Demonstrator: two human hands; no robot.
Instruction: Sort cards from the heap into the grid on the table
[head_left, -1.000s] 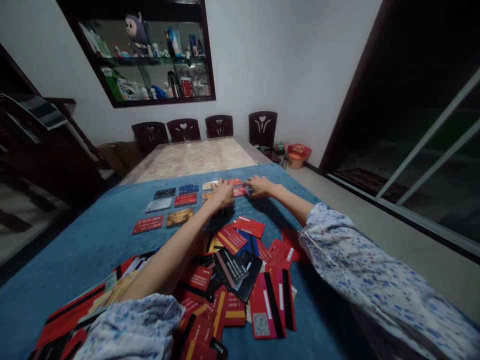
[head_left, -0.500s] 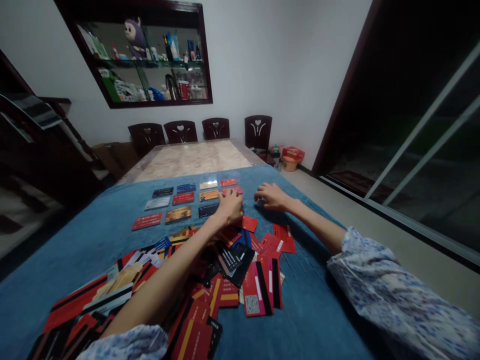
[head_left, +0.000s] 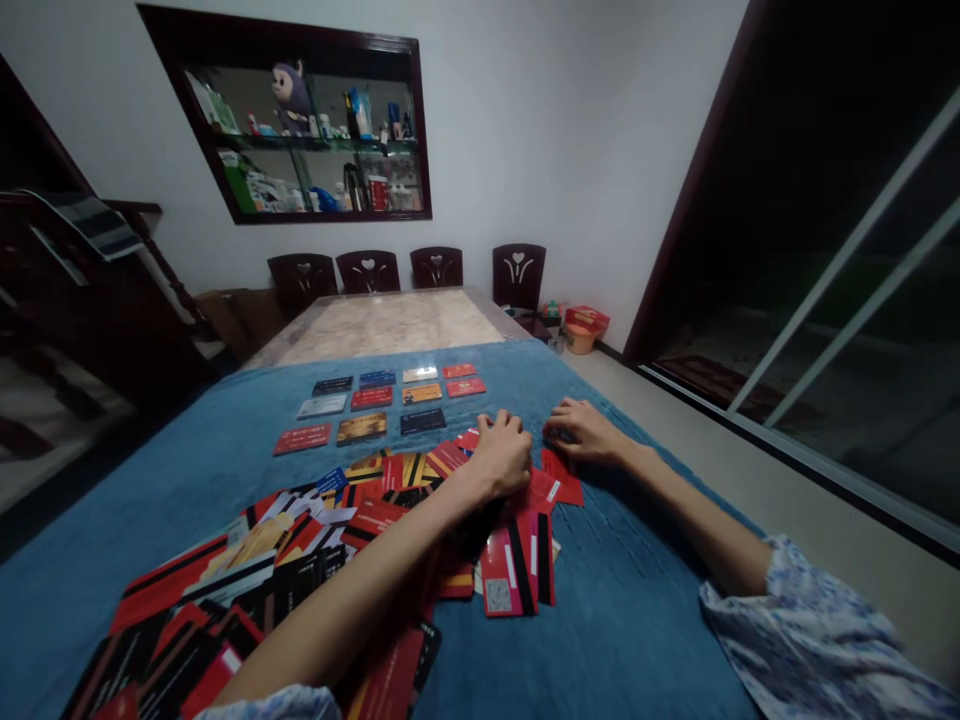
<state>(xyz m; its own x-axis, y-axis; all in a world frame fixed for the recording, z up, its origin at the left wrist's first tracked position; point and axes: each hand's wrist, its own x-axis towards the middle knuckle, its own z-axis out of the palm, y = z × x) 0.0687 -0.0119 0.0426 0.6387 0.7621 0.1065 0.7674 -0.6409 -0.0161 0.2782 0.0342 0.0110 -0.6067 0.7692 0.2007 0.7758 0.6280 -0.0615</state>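
Note:
A loose pile of plastic cards (head_left: pixel 330 545), mostly red and black, lies on the blue cloth (head_left: pixel 645 620) in front of me. Beyond it, several cards are laid out in three neat rows (head_left: pixel 390 400). My left hand (head_left: pixel 501 458) rests at the far right end of the pile, fingers curled under, knuckles up; what they hold is hidden. My right hand (head_left: pixel 583 432) lies on the cloth just to its right, fingers stretched forward and low, beside a red card (head_left: pixel 562 488). Both forearms are bare, with patterned sleeves at the bottom of the view.
The cloth covers the near part of a long marble-topped table (head_left: pixel 390 322). Several dark chairs (head_left: pixel 439 266) stand at its far end. A wall shelf (head_left: pixel 315 130) holds bottles and a toy. A red bucket (head_left: pixel 583 326) sits on the floor by the sliding glass door at right.
Both hands have drawn back toward me from the far rows of laid-out cards to the edge of the pile. A dark card now lies at the end of the third row.

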